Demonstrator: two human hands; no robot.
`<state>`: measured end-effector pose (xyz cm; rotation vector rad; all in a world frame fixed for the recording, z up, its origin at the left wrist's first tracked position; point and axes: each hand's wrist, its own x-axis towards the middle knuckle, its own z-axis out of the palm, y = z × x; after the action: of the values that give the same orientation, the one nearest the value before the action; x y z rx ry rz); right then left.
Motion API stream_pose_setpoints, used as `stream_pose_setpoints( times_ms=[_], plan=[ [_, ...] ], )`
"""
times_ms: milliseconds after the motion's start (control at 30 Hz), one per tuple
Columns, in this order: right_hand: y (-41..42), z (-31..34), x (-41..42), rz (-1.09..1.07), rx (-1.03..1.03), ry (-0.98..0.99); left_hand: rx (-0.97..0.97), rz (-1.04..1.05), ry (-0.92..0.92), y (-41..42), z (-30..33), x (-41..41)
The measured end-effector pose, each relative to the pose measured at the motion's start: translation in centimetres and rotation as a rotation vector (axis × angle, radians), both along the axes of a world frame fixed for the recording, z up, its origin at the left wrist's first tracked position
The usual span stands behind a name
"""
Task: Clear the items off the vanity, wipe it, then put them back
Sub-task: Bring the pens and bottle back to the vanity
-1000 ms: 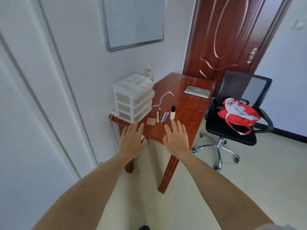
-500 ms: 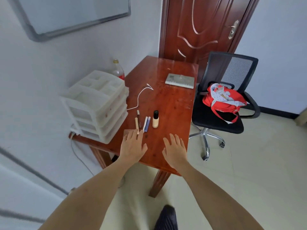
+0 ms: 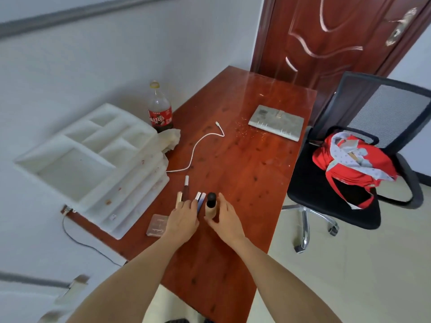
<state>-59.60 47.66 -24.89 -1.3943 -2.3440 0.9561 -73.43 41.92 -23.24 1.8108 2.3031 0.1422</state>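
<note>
The red-brown wooden vanity carries a white drawer organiser, a cola bottle, a crumpled cloth, a white cable, a grey notebook, several slim makeup pens, a small flat compact and a beige foundation bottle with a black cap. My right hand curls around the foundation bottle, thumb and fingers touching it. My left hand lies over the near ends of the pens, fingers spread.
A black office chair with a red bag on its seat stands at the vanity's right side. A dark wooden door is behind. The wall runs along the left, with a black cord hanging off the vanity's corner.
The view has closed in on the vanity. Both hands moved forward from the near edge: the right one now wraps the foundation bottle, the left one covers the pens.
</note>
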Motion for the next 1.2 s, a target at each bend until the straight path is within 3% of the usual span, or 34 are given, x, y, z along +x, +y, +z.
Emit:
stream_pose_setpoints(
  times_ms=[367, 500, 600, 667, 933, 1033, 1200],
  plan=[
    [2.7, -0.9, 1.1, 0.105, 0.026, 0.079, -0.114, 0.008, 0.032, 4.9, -2.2, 0.2],
    [3.6, -1.0, 2.0, 0.005, -0.013, 0.085, -0.147, 0.007, 0.068, 5.3, -1.3, 0.9],
    [3.6, -1.2, 1.4, -0.188, -0.066, 0.14, -0.165, 0.006, 0.091, 5.0, -1.7, 1.0],
    [3.6, -1.3, 0.9, -0.274, -0.124, 0.183, -0.113, 0.067, -0.013, 5.2, -1.7, 0.7],
    [2.4, -0.1, -1.0, -0.337, -0.145, 0.226, 0.005, 0.088, 0.039, 4.0, 1.3, -1.4],
    [1.4, 0.6, -2.4, -0.261, -0.139, 0.199, -0.016, 0.155, 0.025, 1.7, 2.2, -2.4],
    [-0.8, 3.2, -5.4, 0.071, -0.117, 0.169, -0.005, 0.406, 0.057, -4.5, 4.3, -3.6]
  ],
)
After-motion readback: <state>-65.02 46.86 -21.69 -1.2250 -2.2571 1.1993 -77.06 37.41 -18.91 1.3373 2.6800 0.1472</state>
